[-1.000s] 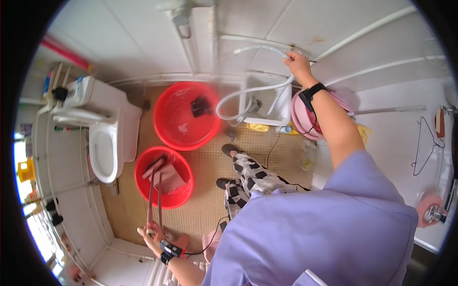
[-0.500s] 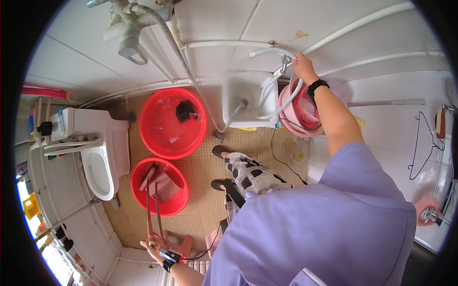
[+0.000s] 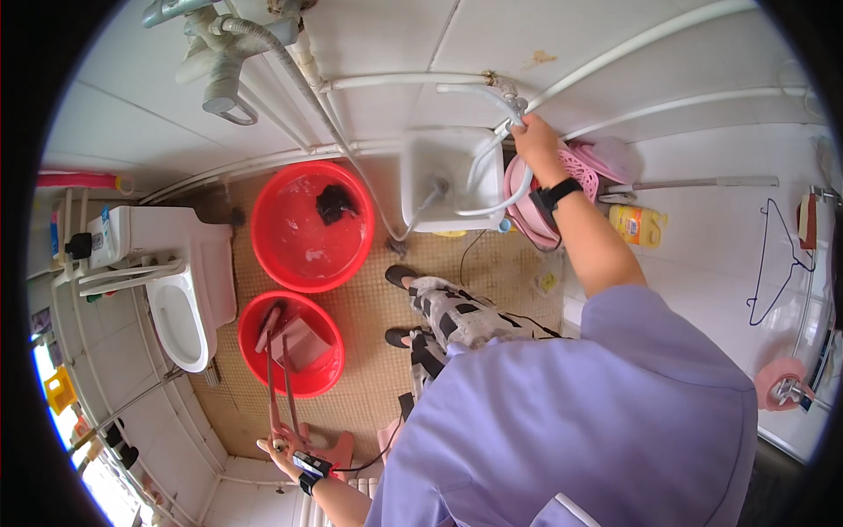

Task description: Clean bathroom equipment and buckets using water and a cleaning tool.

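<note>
My right hand [image 3: 537,147] is raised to the wall, its fingers closed at a small metal tap [image 3: 520,105] fitted with a pale hose [image 3: 470,89]. My left hand [image 3: 283,454], low on the left, grips the upper ends of two long pink handles [image 3: 291,395]. These slope down into the nearer red basin [image 3: 338,369], where a pink dustpan-like piece [image 3: 303,346] and a narrower head [image 3: 270,328] lie. The farther red basin [image 3: 366,250] holds water and a dark cloth [image 3: 335,204]. Exactly how my right fingers sit on the tap is partly hidden.
A white sink [image 3: 420,221] stands below the tap, with pink basins [image 3: 527,220] and a yellow bottle [image 3: 637,225] to its right. The toilet [image 3: 180,321] is on the left. A grey shower hose [image 3: 338,132] hangs from the wall. A cable [image 3: 474,250] crosses the floor.
My right hand stays at the tap, with the arm shifted slightly left and the wrist lower. The yellow bottle shows more fully. My left hand keeps its hold.
</note>
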`<state>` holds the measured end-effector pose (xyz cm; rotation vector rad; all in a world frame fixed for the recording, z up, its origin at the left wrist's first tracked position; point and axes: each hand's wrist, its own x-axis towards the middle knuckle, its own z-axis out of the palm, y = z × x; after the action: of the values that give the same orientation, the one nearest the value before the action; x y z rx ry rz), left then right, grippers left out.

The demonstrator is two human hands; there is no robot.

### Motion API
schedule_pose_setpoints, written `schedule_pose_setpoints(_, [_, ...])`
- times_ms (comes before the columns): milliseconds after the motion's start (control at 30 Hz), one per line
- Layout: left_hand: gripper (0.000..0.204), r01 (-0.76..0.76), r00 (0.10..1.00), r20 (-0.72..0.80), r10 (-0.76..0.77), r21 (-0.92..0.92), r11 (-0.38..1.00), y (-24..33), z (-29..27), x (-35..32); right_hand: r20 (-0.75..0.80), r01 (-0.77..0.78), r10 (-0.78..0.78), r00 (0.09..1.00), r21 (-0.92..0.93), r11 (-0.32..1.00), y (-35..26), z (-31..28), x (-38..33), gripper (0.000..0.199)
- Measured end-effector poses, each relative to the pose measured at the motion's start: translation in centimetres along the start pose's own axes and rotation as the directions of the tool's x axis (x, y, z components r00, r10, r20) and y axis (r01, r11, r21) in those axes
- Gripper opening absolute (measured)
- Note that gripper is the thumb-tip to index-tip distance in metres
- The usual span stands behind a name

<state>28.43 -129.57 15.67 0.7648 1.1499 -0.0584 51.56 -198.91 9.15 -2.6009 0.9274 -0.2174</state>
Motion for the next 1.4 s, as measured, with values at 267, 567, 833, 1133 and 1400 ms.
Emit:
schedule_pose_setpoints(267, [0.040, 0.088, 0.990, 0.076, -0.118, 0.319, 0.944, -0.5, -4.4, 3.5, 0.112, -0.009, 0.020, 0.994, -0.098, 0.995, 6.2, 4.8, -3.9, 0.023])
schedule_pose_setpoints(567, [0.034, 0.089, 0.996, -0.023, -0.091, -0.073, 0.993, -0.9, -4.6, 6.1, 0.144, 0.061, -0.120, 0.982, 0.361, 0.931, 6.3, 12.2, -0.7, 0.019])
schedule_pose_setpoints(833, [0.027, -0.348, 0.928, -0.220, 0.300, -0.227, 0.910, -7.9, -2.4, 4.2, 0.963, -0.537, -0.252, 0.090, 0.260, 0.803, -16.4, 10.5, -30.3, 0.011])
schedule_pose_setpoints(1133, [0.034, -0.213, 0.969, -0.204, 0.140, -0.399, 0.892, -12.7, -4.1, -1.5, 0.891, -0.353, -0.068, -0.449, -0.106, 0.930, -26.4, 16.1, -51.8, 0.038])
schedule_pose_setpoints(1400, [0.024, -0.194, 0.923, -0.340, 0.181, -0.005, 0.981, -10.8, -17.8, -0.8, 0.913, -0.590, -0.006, -0.408, -0.258, 0.765, -26.9, 16.2, -63.3, 0.023])
